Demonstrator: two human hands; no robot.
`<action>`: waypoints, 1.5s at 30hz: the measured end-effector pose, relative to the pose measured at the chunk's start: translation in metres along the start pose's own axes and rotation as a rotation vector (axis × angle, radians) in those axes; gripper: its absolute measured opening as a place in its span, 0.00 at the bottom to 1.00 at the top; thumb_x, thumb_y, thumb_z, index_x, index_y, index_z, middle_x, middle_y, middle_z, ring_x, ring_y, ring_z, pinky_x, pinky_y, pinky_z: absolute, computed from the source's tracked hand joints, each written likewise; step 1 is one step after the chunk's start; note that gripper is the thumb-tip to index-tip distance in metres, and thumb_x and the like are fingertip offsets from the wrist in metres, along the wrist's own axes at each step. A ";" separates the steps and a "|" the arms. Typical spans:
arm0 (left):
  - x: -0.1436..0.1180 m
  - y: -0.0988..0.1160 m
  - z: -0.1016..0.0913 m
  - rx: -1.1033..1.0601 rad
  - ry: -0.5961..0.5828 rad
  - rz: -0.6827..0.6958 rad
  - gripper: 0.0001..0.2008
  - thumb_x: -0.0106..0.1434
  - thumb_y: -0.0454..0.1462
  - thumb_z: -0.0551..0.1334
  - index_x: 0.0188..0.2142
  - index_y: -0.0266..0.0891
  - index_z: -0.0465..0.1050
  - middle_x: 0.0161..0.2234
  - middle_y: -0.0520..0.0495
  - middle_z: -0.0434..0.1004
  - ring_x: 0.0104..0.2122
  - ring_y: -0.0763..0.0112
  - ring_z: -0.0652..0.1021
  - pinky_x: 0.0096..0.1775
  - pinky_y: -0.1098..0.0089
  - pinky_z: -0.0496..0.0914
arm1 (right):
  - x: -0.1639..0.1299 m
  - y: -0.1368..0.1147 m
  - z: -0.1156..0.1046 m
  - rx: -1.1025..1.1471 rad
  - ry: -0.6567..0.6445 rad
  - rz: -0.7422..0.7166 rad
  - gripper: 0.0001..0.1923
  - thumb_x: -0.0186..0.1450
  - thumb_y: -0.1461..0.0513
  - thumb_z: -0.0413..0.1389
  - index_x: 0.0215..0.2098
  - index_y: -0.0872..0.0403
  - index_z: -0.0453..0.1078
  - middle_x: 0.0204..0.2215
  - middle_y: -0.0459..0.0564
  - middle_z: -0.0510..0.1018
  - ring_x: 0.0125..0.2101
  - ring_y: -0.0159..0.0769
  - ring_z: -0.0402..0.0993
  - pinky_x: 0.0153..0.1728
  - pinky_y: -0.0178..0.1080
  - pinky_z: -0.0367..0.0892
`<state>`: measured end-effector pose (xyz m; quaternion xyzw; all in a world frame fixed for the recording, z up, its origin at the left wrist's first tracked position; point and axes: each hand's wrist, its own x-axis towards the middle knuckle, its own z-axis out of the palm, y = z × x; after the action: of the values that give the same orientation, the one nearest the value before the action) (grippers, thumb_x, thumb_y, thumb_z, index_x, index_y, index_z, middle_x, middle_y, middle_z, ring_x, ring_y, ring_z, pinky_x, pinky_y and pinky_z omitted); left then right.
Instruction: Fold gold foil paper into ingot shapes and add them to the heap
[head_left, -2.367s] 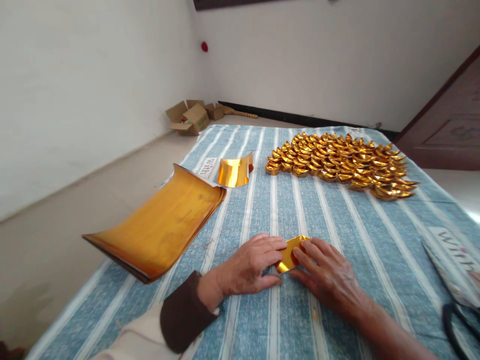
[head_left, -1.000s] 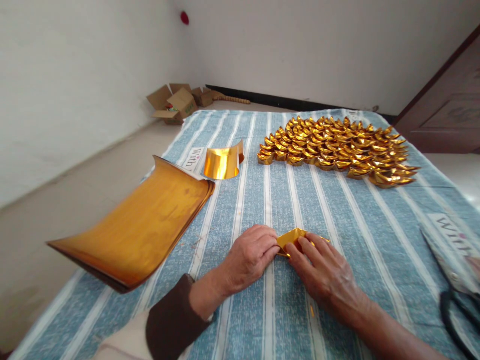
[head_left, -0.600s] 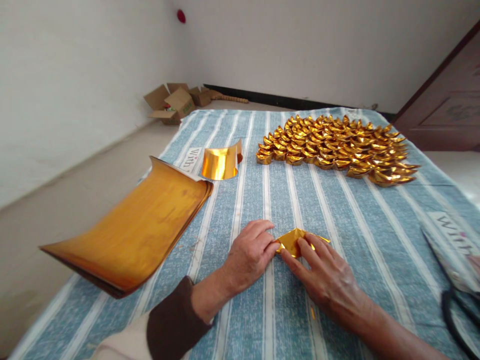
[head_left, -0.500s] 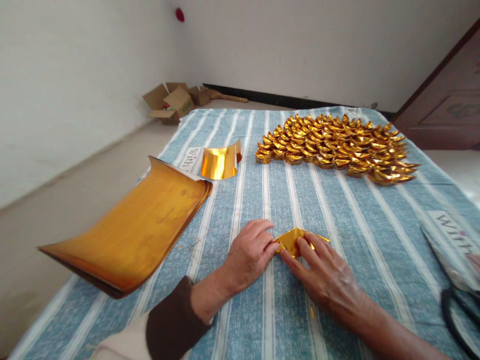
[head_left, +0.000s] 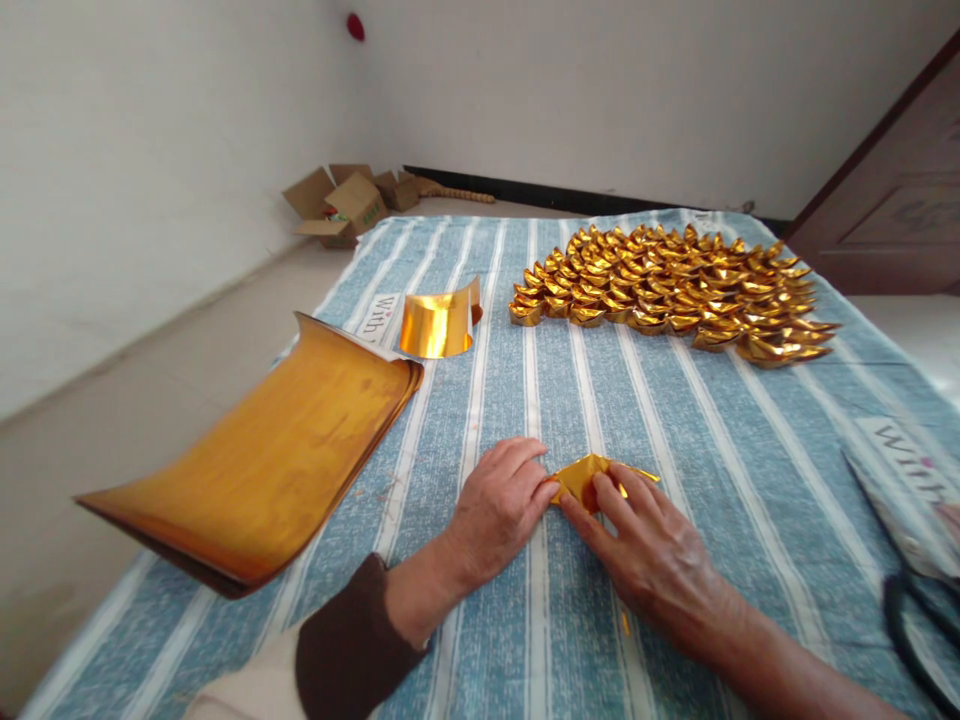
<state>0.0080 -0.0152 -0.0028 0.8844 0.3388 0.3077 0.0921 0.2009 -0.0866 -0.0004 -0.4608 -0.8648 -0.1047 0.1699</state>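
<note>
Hands barely moved since half a second ago, left hand and right hand both pinching the creased, shiny gold foil paper on the striped woven cloth, curled glossy foil sheets left, heaped folded gold ingots beyond

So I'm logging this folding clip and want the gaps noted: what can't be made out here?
Head view only:
- Gold paper piece: its near part is hidden under the left hand and right hand.
- Black object: cut off by the right edge.
- Open cardboard box: contents too small.
- Cloth lettering: partly cut off.
</note>
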 end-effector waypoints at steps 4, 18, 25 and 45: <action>0.001 0.000 0.002 0.038 0.010 0.031 0.08 0.69 0.33 0.57 0.33 0.35 0.71 0.42 0.39 0.77 0.45 0.61 0.77 0.48 0.53 0.74 | 0.003 -0.001 -0.002 -0.010 -0.015 0.006 0.21 0.66 0.69 0.50 0.58 0.59 0.66 0.43 0.62 0.72 0.51 0.56 0.65 0.45 0.56 0.72; -0.028 0.055 -0.016 0.191 -0.063 0.125 0.15 0.69 0.33 0.53 0.50 0.24 0.68 0.50 0.29 0.75 0.52 0.50 0.75 0.48 0.52 0.77 | 0.003 -0.002 0.000 -0.012 -0.041 0.031 0.18 0.66 0.67 0.53 0.54 0.59 0.70 0.42 0.61 0.73 0.48 0.56 0.67 0.44 0.52 0.73; -0.038 0.056 -0.011 0.228 -0.112 0.106 0.19 0.70 0.36 0.53 0.53 0.21 0.65 0.54 0.24 0.70 0.57 0.46 0.71 0.50 0.51 0.76 | 0.002 -0.003 -0.001 -0.018 -0.060 0.043 0.20 0.65 0.67 0.54 0.55 0.59 0.69 0.43 0.61 0.73 0.50 0.56 0.65 0.46 0.53 0.72; -0.042 0.056 -0.008 0.173 -0.141 0.058 0.23 0.68 0.37 0.57 0.57 0.23 0.60 0.57 0.23 0.68 0.60 0.46 0.67 0.52 0.48 0.73 | 0.003 -0.003 -0.003 -0.024 -0.029 0.026 0.20 0.64 0.68 0.54 0.54 0.61 0.69 0.42 0.62 0.73 0.49 0.56 0.66 0.45 0.53 0.73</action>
<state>0.0088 -0.0855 0.0037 0.9179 0.3309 0.2168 0.0302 0.1976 -0.0865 0.0033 -0.4756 -0.8597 -0.1059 0.1533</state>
